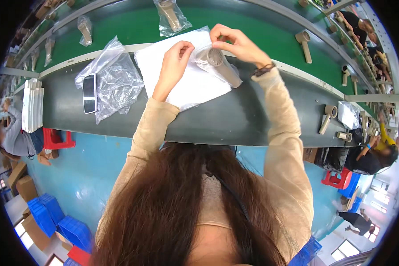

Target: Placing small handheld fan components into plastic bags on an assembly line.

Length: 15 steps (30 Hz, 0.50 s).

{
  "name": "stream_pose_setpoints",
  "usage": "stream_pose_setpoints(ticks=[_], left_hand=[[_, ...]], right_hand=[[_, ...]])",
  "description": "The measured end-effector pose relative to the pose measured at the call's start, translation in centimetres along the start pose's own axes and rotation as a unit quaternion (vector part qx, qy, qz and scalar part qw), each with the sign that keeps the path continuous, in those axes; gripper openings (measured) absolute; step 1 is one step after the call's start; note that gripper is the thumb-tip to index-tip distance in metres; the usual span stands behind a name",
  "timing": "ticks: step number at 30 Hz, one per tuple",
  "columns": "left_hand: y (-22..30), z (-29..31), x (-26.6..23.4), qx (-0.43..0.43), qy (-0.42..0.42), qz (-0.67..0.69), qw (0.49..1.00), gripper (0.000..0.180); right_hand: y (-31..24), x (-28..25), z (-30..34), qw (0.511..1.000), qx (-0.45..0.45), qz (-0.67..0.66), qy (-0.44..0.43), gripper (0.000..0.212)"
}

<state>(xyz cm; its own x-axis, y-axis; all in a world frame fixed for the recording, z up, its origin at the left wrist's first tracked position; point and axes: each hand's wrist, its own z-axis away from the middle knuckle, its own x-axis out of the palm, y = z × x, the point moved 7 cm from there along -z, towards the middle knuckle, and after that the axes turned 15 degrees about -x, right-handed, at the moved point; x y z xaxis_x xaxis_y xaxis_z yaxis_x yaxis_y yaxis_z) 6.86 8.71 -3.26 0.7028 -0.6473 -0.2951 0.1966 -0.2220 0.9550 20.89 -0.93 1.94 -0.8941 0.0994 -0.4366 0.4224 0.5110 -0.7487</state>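
Note:
A beige hair dryer (228, 73) with a round grille lies in a clear plastic bag (201, 59), on top of a white sheet-like stack (162, 64). My right hand (240, 44) pinches the bag's upper edge with thumb and forefinger, just above the grille. To its left, my left hand (176, 62) has its fingertips pressed together at the other side of the bag's mouth. The thin film between the two hands is hard to make out. Both hands are raised over the white stack.
A phone (90, 93) lies beside crumpled clear bags (119, 84) on the left. White folded boxes (32, 105) stand farther left. Along the back runs a green conveyor belt (248, 22) carrying bagged and bare dryers. More dryers (327, 119) lie at right, near co-workers.

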Motion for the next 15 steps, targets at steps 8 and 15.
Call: stream_pose_setpoints(ticks=[8, 15], left_hand=[[2.8, 4.7, 1.4, 0.052, -0.016, -0.084, 0.995, 0.022], [1.8, 9.1, 5.3, 0.156, -0.126, -0.319, 0.926, 0.019]], right_hand=[[1.7, -7.2, 3.5, 0.874, 0.075, 0.294, 0.38, 0.009], [9.6, -19.2, 5.2, 0.741, 0.175, 0.576, 0.297, 0.03]])
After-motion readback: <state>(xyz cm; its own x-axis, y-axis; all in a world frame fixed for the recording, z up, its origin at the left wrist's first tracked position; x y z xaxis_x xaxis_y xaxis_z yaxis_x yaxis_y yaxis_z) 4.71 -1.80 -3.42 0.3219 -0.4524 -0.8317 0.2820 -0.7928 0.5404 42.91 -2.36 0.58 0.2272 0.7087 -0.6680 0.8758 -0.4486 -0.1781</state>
